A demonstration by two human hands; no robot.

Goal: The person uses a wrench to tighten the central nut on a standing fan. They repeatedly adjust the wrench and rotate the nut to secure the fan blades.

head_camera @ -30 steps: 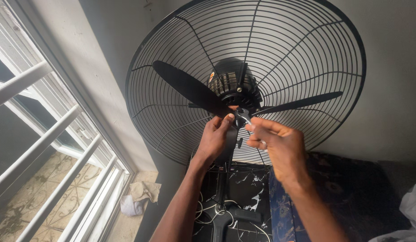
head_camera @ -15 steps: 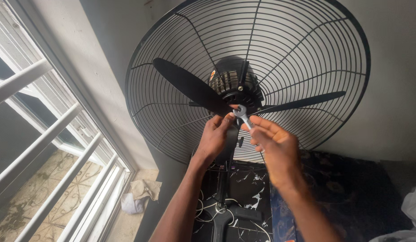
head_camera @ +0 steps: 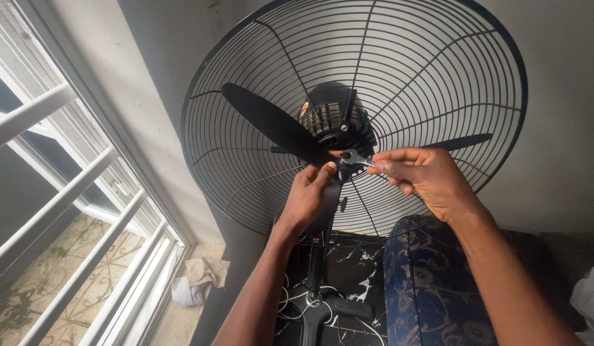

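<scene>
Pale wall behind, shaded toward the corner; white window bars slanting down the left edge, patterned tiles outside below them. Crumpled cloth on the floor by the window frame.

Big black standing fan with only the rear wire guard on, blades bare. Long blade running up-left from the hub, another blade pointing right, mostly edge-on and thin.

Left hand up at the hub from below-left, fingers curled shut round the root of the long blade, thumb tip just beside the centre. Small silver spanner at the hub, its jaw end toward the shaft, long axis lying roughly level, handle running right into the right hand. Right hand closed in a pinch on that handle, thumb and forefinger tight, other fingers folded under. Right hand nearer the tool, left hand nearer the blade; both just apart across the hub.

Nut or shaft end hidden behind spanner head and left fingertips; cannot tell whether the jaw is seated. Handle length mostly buried in the right fist. Fan pole partly masked by the left wrist; black marbled base and white cord below, dark patterned cushion at right, cut by the right forearm.
</scene>
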